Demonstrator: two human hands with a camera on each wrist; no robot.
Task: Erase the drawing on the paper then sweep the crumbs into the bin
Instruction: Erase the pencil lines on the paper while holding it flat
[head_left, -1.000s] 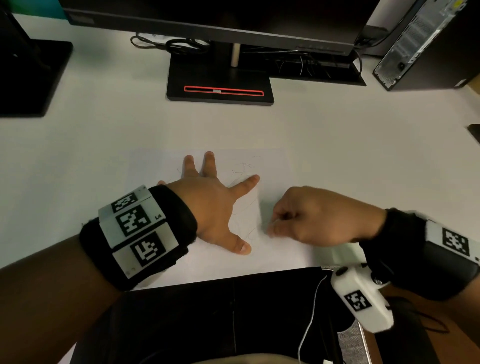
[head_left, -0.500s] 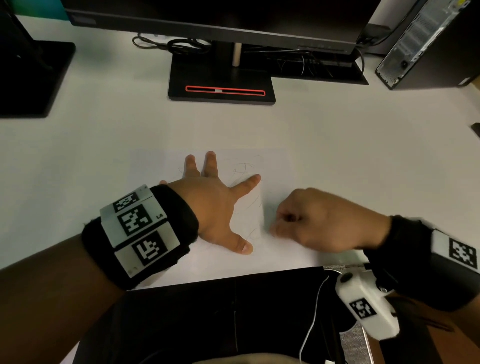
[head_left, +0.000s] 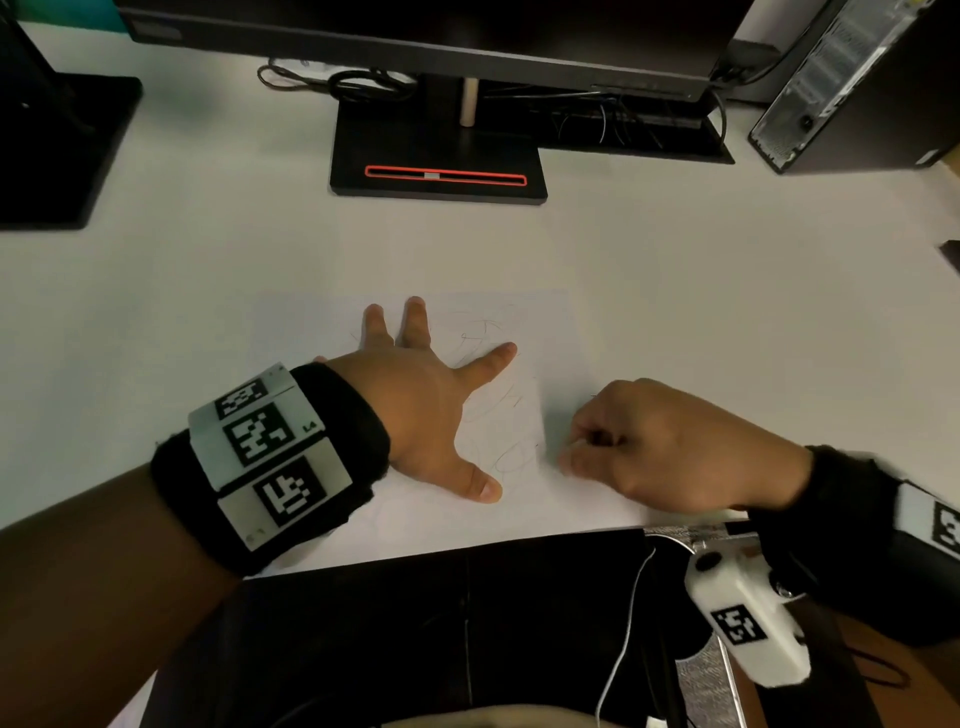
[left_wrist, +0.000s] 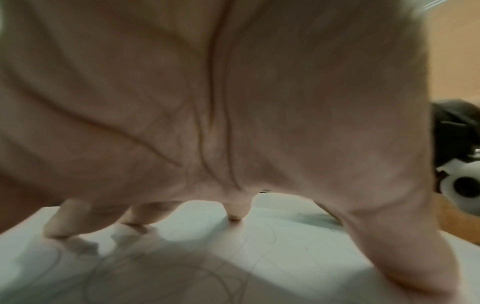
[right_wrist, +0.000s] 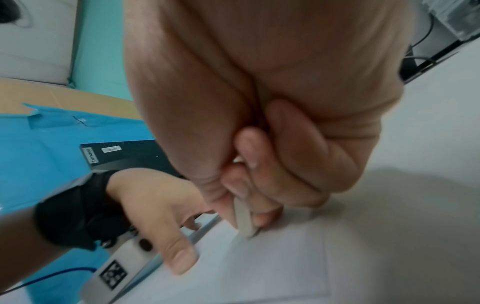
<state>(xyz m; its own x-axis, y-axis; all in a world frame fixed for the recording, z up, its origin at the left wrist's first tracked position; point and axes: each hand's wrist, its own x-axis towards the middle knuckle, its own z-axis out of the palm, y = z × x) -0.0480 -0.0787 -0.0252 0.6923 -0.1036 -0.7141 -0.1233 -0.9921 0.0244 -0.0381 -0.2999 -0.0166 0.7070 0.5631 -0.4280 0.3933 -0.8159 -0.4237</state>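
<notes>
A white sheet of paper (head_left: 311, 332) with faint pencil scribbles (head_left: 498, 410) lies on the white desk. My left hand (head_left: 431, 400) lies flat on it with fingers spread, pressing it down; in the left wrist view the fingertips (left_wrist: 235, 216) touch the paper (left_wrist: 285, 246). My right hand (head_left: 644, 447) is curled at the paper's right edge. In the right wrist view its thumb and fingers pinch a pale flat eraser (right_wrist: 244, 222) whose tip touches the paper (right_wrist: 272, 267). No bin is in view.
A black monitor stand (head_left: 436, 156) sits at the back centre, another dark stand (head_left: 57, 150) at the far left and a computer case (head_left: 852, 83) at the far right. The desk's near edge (head_left: 441, 551) lies just below my hands.
My right hand with the eraser has shifted slightly to the right and toward me along the paper's right side. The left hand has stayed pressed flat on the sheet.
</notes>
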